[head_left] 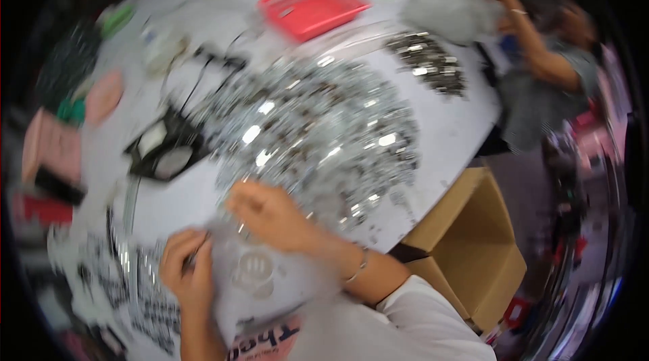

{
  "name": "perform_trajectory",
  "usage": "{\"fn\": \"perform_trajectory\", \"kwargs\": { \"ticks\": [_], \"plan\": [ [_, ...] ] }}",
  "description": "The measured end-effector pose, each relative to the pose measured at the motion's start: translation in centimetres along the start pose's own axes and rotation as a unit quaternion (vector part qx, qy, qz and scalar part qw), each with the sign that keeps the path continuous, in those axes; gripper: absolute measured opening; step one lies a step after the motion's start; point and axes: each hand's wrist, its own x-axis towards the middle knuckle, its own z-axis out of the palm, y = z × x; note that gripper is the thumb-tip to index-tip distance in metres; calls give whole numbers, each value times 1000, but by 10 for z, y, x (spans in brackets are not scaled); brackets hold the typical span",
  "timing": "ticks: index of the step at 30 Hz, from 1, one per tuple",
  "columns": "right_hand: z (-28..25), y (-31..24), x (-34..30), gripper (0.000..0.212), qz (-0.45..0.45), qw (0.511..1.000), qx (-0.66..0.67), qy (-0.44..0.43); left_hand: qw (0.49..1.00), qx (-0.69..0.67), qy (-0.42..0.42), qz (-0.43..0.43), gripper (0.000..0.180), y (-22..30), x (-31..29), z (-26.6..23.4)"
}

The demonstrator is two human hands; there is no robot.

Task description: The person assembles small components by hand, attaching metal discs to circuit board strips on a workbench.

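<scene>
My left hand (pixel 187 265) is closed at the near left of the white table, thumb pressed to curled fingers. A small dark thing shows between them, too blurred to name. To its right, my right hand (pixel 267 214) has its fingers curled together by the near edge of a big heap of small shiny clear packets (pixel 318 114). Whatever lies in its fingertips is hidden by blur. Between my forearms is a hazy see-through sheet or bag (pixel 226 280), with pale round discs (pixel 253 270) showing near it.
Beyond the heap stand a red plastic tray (pixel 314 9) and a darker pile of small metal pieces (pixel 433 63). A black device (pixel 169 145) with cables sits left. An open cardboard box (pixel 473 246) is at my right. Another person's arm (pixel 534 43) reaches in at the far right.
</scene>
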Motion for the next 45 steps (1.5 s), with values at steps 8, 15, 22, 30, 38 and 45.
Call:
{"fn": "perform_trajectory", "kwargs": {
  "ticks": [8,15,22,30,38,45],
  "plan": [
    [4,-10,1,14,38,998,-17,-53,998,-61,-4,-6,20,-10,9,-3],
    [13,-8,-9,9,78,995,41,-44,995,-76,-57,-27,20,-4,2,0],
    [-5,-8,-1,10,-1,974,-224,18,977,-154,-76,-125,21,-16,-2,7],
    [-7,-14,-3,16,-17,968,-244,-56,901,-271,-126,-314,24,-18,2,-7],
    [-2,-18,-5,14,117,983,-110,-89,878,-296,-108,-361,20,-11,3,-21],
    [4,-13,-8,10,145,972,-115,-148,908,-248,-158,-298,18,-19,4,-32]
  ]
}}
